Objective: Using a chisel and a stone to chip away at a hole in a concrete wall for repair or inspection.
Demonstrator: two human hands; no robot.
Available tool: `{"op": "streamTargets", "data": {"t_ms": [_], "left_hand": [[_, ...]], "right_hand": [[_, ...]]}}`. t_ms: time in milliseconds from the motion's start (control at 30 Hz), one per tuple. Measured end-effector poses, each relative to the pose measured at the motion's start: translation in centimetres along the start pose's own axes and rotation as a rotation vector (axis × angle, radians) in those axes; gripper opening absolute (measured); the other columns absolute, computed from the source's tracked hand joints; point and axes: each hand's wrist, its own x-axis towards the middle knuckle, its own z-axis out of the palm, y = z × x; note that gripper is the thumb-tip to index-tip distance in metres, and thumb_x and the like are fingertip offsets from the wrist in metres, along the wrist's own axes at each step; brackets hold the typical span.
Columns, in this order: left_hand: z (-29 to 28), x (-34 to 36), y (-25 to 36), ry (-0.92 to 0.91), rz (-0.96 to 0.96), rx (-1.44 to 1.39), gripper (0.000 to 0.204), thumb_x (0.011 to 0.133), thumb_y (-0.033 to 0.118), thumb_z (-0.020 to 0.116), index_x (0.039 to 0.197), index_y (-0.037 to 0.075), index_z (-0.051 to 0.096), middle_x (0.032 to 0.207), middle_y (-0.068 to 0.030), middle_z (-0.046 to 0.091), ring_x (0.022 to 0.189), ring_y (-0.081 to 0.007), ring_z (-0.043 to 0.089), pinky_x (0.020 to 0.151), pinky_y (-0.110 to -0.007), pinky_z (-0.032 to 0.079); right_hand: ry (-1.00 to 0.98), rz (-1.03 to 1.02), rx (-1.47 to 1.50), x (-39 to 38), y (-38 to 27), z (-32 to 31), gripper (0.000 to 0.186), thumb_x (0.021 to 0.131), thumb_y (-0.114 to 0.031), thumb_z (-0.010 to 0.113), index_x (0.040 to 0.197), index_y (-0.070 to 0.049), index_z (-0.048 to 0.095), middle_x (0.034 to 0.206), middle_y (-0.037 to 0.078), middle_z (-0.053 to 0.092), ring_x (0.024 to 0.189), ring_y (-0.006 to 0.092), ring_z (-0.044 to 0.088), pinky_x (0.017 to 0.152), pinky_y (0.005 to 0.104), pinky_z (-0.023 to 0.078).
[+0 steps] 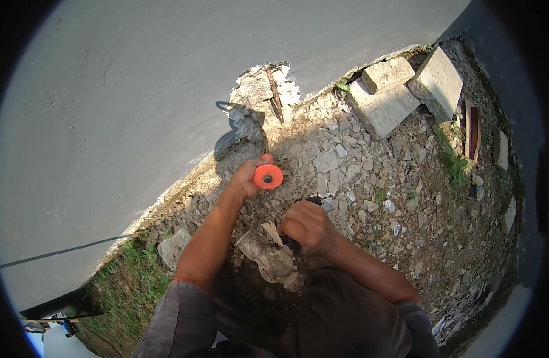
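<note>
My left hand is closed around the grip of a chisel with an orange round hand guard. The dark struck end shows in the middle of the guard, and the shaft points away toward the foot of the grey wall. Nearer to me and to the right, my right hand makes a fist around a black-handled tool; most of it is hidden by the fingers. Ahead of the chisel, a broken patch of the wall shows pale rough material and a rusty brown strip.
The grey wall slants across the far side. Rubble covers the ground, with concrete blocks at the far right. Stone lumps lie close in front of me; grass grows at the near left.
</note>
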Motion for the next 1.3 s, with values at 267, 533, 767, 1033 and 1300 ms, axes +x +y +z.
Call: {"op": "streamTargets", "data": {"t_ms": [267,533,767,1033,1300], "left_hand": [[-0.4,-0.3,0.9,0.06,-0.005,0.261,0.017,0.083,0.012,0.065,0.094,0.0,0.059,0.082,-0.007,0.063,0.068,-0.0179,0.062,0.061,-0.033,0.053],[-3.0,-2.2,4.7,0.123,0.194,2.15,0.018,0.069,0.016,0.06,0.078,0.001,0.066,0.088,-0.0186,0.067,0.085,-0.0326,0.064,0.073,-0.04,0.051],[-1.9,-4.7,1.9,-0.042,0.179,1.698,0.035,0.074,0.024,0.065,0.1,0.0,0.061,0.082,-0.014,0.065,0.072,-0.0218,0.064,0.066,-0.035,0.05],[-0.9,-3.5,-0.8,0.201,0.028,0.812,0.034,0.077,0.02,0.07,0.097,-0.006,0.061,0.079,-0.0084,0.062,0.068,-0.016,0.059,0.059,-0.031,0.048],[-2.7,-2.0,-0.2,0.086,-0.019,1.116,0.028,0.08,0.02,0.067,0.095,-0.002,0.06,0.078,-0.0067,0.061,0.067,-0.0139,0.057,0.059,-0.031,0.047]], "right_hand": [[-0.502,0.806,-0.045,-0.1,1.4,0.9,0.028,0.07,-0.015,0.064,0.095,-0.003,0.059,0.079,0.021,0.065,0.08,0.0371,0.064,0.073,0.0448,0.049],[-0.429,0.897,-0.147,-5.6,0.3,-1.1,0.03,0.064,-0.016,0.07,0.09,-0.002,0.061,0.075,0.023,0.063,0.074,0.0391,0.063,0.068,0.0458,0.05],[-0.175,1.087,0.002,-10.9,1.0,-1.0,0.039,0.069,-0.026,0.076,0.092,0.001,0.061,0.07,0.018,0.065,0.07,0.0353,0.065,0.065,0.0408,0.051],[-0.115,1.245,-0.438,-11.7,2.1,-5.3,0.037,0.069,-0.027,0.078,0.089,-0.001,0.06,0.072,0.017,0.065,0.072,0.0345,0.066,0.065,0.0442,0.05],[0.009,0.86,-0.592,-7.6,5.3,-4.0,0.043,0.077,-0.018,0.069,0.113,0.001,0.055,0.115,0.02,0.054,0.109,0.0374,0.048,0.094,0.0454,0.038]]}}
